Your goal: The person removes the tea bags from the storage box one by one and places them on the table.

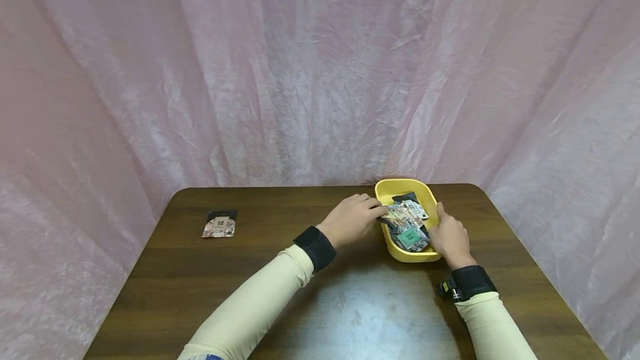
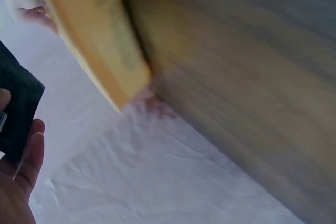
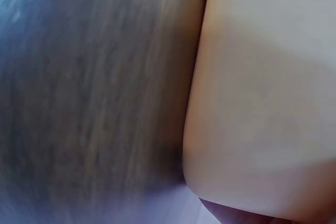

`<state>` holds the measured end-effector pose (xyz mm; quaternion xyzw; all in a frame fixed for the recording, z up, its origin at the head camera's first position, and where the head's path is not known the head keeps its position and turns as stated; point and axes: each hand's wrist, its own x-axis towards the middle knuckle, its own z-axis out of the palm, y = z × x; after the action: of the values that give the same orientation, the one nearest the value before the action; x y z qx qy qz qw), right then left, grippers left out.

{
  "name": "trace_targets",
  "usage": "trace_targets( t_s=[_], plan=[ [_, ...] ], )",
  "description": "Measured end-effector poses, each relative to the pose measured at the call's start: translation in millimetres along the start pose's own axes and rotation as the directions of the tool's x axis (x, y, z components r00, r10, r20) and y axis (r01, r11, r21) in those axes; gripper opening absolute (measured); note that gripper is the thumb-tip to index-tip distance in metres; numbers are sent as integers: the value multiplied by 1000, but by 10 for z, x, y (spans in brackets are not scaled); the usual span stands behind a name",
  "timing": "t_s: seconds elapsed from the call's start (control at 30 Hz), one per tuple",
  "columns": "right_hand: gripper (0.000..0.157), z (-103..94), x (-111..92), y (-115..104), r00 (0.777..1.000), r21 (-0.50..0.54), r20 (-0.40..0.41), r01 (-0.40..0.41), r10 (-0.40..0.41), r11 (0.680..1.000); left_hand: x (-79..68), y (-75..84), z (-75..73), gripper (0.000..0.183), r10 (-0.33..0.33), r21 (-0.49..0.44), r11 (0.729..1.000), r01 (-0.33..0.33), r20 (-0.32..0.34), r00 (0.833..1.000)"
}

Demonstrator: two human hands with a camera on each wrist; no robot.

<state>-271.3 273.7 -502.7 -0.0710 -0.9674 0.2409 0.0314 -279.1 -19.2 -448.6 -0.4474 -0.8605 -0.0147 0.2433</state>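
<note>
My left hand [image 1: 354,218] is at the left rim of a yellow plastic tub [image 1: 406,258]. It pinches a small flat packet [image 1: 398,215] with a printed front, held over the tub's inside. In the left wrist view the dark back of this packet [image 2: 21,100] shows between thumb and fingers. Several similar packets lie in the tub, one with a green label [image 1: 410,237]. At the tub's right side my right hand [image 1: 451,238] grips the wall, thumb up at the rim. The right wrist view is mostly filled by the tub's side [image 3: 262,103].
Apart on the left of the brown wooden table [image 1: 165,293] lies one packet [image 1: 220,224] with a black top and a pale label. A pink curtain [image 1: 310,99] hangs behind the table's far edge, close to the tub.
</note>
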Motion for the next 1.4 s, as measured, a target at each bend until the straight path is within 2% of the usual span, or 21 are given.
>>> trace_targets(
  t_s=[0.2,0.27,0.4,0.53,0.67,0.83,0.93,1.03,1.2,1.27,1.3,1.4],
  plan=[
    [77,-3,-10,-5,1000,3,-6,-5,5,1000,-521,-143,-1,30,-86,38,995,90,-85,993],
    [78,3,-7,-6,1000,4,2,-1,1,1000,-726,-178,7,33,-128,47,990,133,-91,988],
    [78,-3,-2,-13,1000,-3,9,9,-9,1000,-1108,-223,9,38,-221,48,973,224,-53,974],
    [78,-23,7,-28,1000,-14,8,3,-3,1000,-1415,-274,-7,37,-336,82,939,335,-10,942],
    [78,-33,17,-39,1000,-10,23,-9,9,1000,-1638,-346,-28,37,-461,139,882,450,63,885],
    [79,-15,11,-44,999,-2,33,-19,19,1000,-1822,-441,-57,39,-582,195,812,550,196,789],
    [80,9,4,-27,999,-7,38,-21,22,1000,-1874,-478,-89,40,-614,195,789,582,251,748],
    [79,29,0,-7,999,-10,32,-15,16,1000,-1905,-507,-102,40,-625,183,780,599,282,728],
    [78,45,5,6,1000,-19,-10,21,-22,1000,-1969,-556,-95,39,-638,190,770,610,278,718],
    [77,39,6,7,999,-25,-21,32,-32,999,-1995,-586,-86,41,-646,193,762,618,285,708],
    [77,37,5,4,999,-28,-25,37,-37,999,-2007,-603,-82,41,-651,193,758,623,293,701],
    [77,31,11,4,999,-26,-22,36,-37,999,-2033,-658,-76,45,-668,192,738,647,347,658]
  ],
)
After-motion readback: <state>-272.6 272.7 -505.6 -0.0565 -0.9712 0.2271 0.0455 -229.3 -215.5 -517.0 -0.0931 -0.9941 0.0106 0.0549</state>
